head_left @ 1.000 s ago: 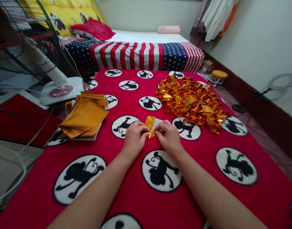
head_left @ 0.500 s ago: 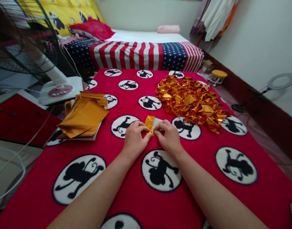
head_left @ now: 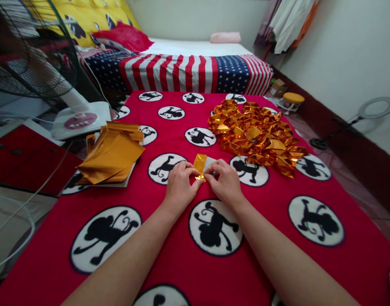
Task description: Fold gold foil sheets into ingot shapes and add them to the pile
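Note:
Between my two hands lies a small sheet of gold foil paper (head_left: 200,163), partly folded, with a pale underside showing on its right. My left hand (head_left: 181,180) pinches the paper's near left edge between thumb and forefinger. On the other side, my right hand (head_left: 225,180) pinches the near right edge. The fingertips almost meet at a crinkled gold fold, and they cover part of it. To the left sits a stack of flat gold foil sheets (head_left: 113,153). A heap of folded gold foil pieces (head_left: 252,131) spreads out at the far right.
The red cloth (head_left: 169,263) with monkey prints covers the table. At the left stands a white fan base (head_left: 81,119), with a red-fronted cabinet (head_left: 32,157) and cables beside it. A bed (head_left: 182,72) is beyond the table; a ring light (head_left: 376,108) and yellow stool (head_left: 293,98) are right.
The crinkled fold at my fingertips shows slightly more gold and looks a little wider. Both hands stay in nearly the same place.

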Demonstrator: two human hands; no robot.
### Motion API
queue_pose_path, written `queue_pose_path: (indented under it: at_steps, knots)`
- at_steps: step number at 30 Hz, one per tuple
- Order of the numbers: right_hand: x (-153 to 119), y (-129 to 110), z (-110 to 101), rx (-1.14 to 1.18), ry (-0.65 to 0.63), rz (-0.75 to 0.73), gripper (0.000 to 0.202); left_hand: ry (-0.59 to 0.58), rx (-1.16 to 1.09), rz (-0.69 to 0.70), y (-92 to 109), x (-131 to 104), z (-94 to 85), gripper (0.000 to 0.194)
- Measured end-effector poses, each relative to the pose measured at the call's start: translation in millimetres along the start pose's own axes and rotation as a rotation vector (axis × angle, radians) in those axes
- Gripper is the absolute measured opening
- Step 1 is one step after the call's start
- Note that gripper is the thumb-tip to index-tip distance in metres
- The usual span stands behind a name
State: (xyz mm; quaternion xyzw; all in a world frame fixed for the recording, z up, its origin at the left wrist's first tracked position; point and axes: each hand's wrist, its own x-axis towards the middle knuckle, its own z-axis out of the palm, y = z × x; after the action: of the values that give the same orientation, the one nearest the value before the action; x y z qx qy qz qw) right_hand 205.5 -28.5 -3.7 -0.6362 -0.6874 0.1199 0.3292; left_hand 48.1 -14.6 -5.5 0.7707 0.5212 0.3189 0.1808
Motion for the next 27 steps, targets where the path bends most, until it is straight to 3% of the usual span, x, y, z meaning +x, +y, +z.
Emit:
queue_pose_path:
  at_steps: [12, 27]
  knots:
    - [4.1, -3.9, 3.8, -0.153, 0.022, -0.002, 0.020, -0.004, 0.024, 0.017, -0.6, -0.1, 0.9, 0.007]
    - [7.2, -7.8, 6.5, -0.222, -0.001, 0.051, 0.018, -0.020, 0.035, 0.008, -4.5, 0.7, 3.3, 0.009]
